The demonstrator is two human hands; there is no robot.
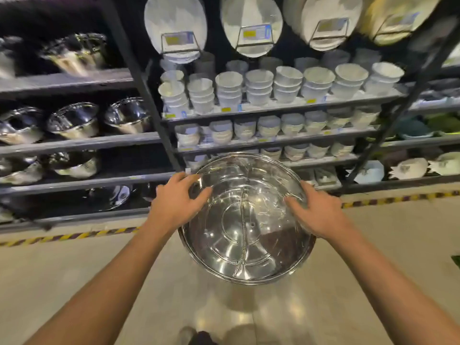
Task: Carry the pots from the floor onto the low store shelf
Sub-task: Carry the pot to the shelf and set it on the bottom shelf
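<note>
A large shiny steel pot (245,235), wrapped in clear plastic, hangs in the air above the floor in the middle of the head view. My left hand (178,200) grips its left rim and my right hand (316,210) grips its right rim. The pot's open side faces me, and a divider line runs down its inside. The low shelf (74,215) lies to the left and ahead, just above the floor, with one steel pot (112,196) on it.
Dark shelves on the left hold more steel pots (73,120). Shelves straight ahead carry stacks of white bowls (229,89) and plates (251,23). A yellow-black striped tape (69,236) marks the floor along the shelving. A black upright post (151,103) stands between the bays.
</note>
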